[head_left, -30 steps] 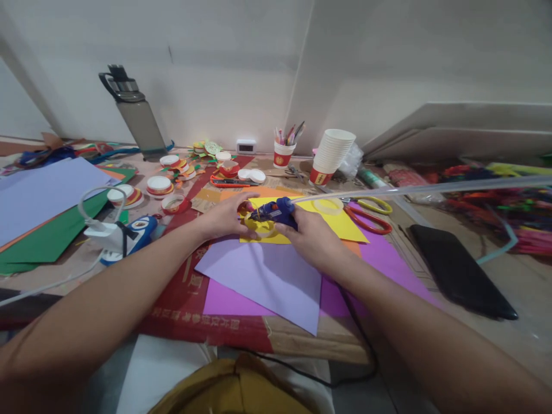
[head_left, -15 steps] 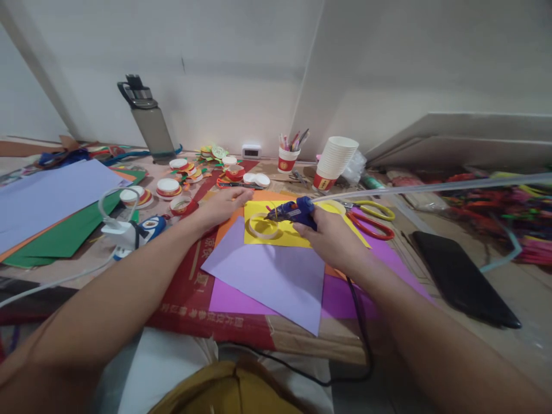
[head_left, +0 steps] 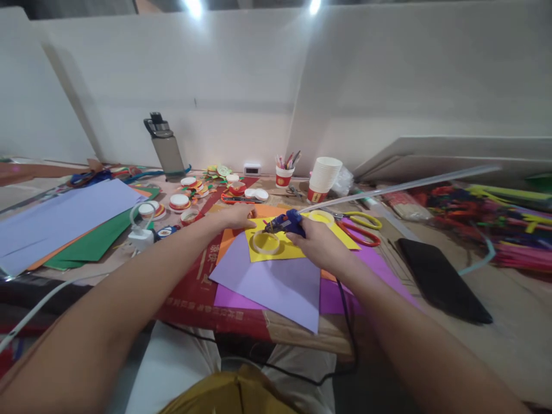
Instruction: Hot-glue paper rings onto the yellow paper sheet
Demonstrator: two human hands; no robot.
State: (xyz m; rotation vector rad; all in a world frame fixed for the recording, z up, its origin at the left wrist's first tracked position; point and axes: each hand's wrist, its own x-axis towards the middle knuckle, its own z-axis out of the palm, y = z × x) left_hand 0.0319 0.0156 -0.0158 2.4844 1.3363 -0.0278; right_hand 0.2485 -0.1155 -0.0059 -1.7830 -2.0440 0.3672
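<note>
My right hand (head_left: 317, 238) is closed round the handle of a blue hot glue gun (head_left: 290, 221), with a long clear glue stick (head_left: 388, 190) jutting out of its back. The nozzle points left, just over the rim of a pale paper ring (head_left: 266, 242), which stands on a yellow sheet (head_left: 293, 249). At that sheet's upper left corner is my left hand (head_left: 237, 217), its fingers bent and pinched at the paper's edge. Below the yellow sheet lies a lavender sheet (head_left: 276, 287). Another pale ring (head_left: 321, 217) sits behind my right hand.
Yellow-handled scissors (head_left: 363, 219), red-handled scissors (head_left: 357, 234) and a black phone-like slab (head_left: 444, 282) lie to the right. Stacked paper cups (head_left: 323, 179), a pen cup (head_left: 283, 177) and a bottle (head_left: 168, 154) stand behind. The glue gun's black cord (head_left: 351, 328) loops over the front edge.
The view has tilted upward. My left fingers, stretched out before, are now bent at the yellow sheet, which has turned slightly. The glue gun stays over the ring.
</note>
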